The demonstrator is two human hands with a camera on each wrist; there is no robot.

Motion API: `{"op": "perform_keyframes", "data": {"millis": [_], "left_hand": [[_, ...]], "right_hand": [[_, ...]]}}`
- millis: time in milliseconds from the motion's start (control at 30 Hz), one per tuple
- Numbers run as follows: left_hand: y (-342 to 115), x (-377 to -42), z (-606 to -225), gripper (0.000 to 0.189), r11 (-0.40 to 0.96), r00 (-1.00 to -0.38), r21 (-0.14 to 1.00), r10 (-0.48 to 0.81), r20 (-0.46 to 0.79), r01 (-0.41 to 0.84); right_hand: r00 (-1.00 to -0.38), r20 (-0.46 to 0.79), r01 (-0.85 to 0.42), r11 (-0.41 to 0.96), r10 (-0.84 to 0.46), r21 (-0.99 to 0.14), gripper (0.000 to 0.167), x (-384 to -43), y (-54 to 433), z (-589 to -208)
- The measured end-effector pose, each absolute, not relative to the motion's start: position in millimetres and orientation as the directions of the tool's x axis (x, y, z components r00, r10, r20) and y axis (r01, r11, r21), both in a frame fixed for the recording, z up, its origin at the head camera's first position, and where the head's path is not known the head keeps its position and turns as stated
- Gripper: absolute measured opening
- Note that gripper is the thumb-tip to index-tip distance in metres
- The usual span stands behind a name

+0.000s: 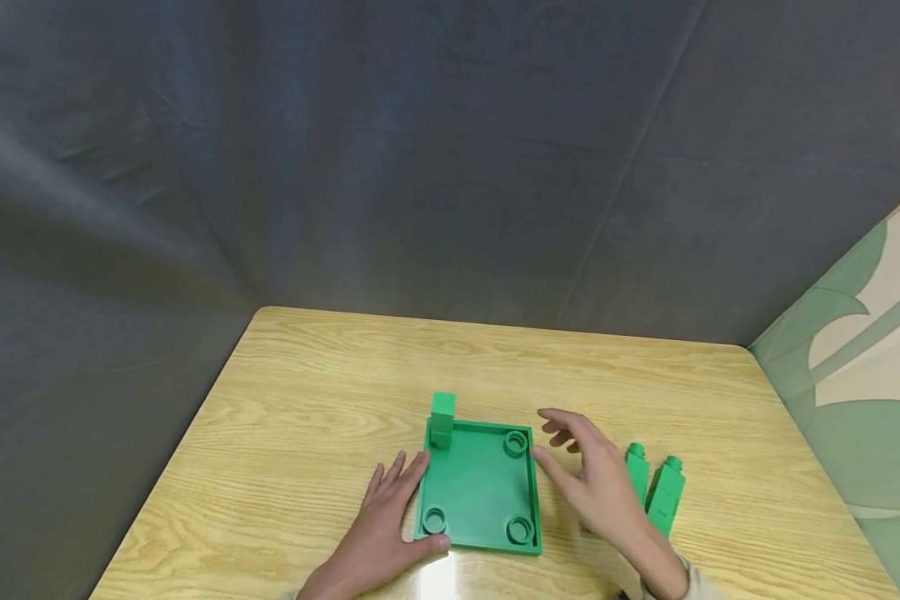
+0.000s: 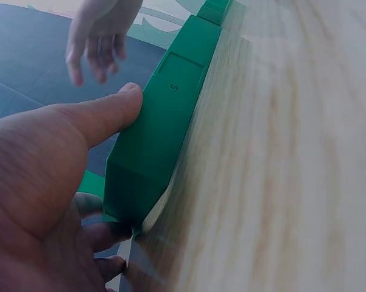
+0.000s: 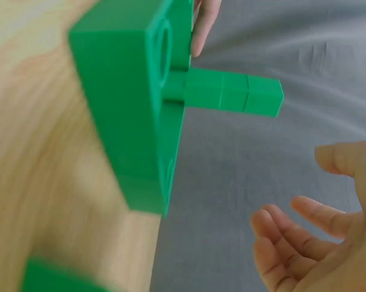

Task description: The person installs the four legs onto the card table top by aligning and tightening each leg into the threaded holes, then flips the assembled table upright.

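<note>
A green square base [image 1: 480,492] with a raised rim lies on the table, round sockets in three of its corners. From its far left corner a green block post [image 1: 442,417] stands upright; the right wrist view shows this post [image 3: 234,92] made of stacked segments. My left hand [image 1: 382,533] holds the base at its near left corner, thumb on the front side [image 2: 164,115] and fingers around the left side. Just off the base's right rim hovers my right hand [image 1: 596,479], fingers loosely bent and holding nothing.
Two loose green posts, one nearer [image 1: 666,497] and one partly hidden [image 1: 637,471] by my right hand, lie on the wooden table [image 1: 300,400] to the right. A dark grey curtain [image 1: 420,167] hangs behind the table. A leaf-patterned surface [image 1: 870,433] borders the right side.
</note>
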State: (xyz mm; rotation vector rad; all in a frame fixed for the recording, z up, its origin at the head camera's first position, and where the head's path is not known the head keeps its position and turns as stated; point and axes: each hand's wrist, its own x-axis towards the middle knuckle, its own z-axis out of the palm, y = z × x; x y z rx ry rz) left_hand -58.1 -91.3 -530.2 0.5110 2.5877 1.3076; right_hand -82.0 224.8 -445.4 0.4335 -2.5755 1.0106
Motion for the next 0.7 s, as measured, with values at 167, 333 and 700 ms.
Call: {"op": "perform_keyframes", "data": {"millis": [167,333,700], "left_hand": [[-92,-58,-530,0.113,0.541,-0.921,0.816,0.388,-0.029,0.202],[-92,-58,-530,0.116,0.542,-0.919,0.815,0.392,-0.033,0.202],[-93,-58,-533,0.115,0.552,-0.921,0.805,0.389,-0.018,0.218]], "right_hand": [[-0.891,0.447,-0.360,0.724,-0.081,-0.588,0.051,-62,248,-451],[-0.912,0.410,-0.265,0.740,0.017,-0.619,0.051,-42,268,-460],[-0.929,0.327,-0.090,0.748,0.175,-0.658,0.049,-25,288,-478]]}}
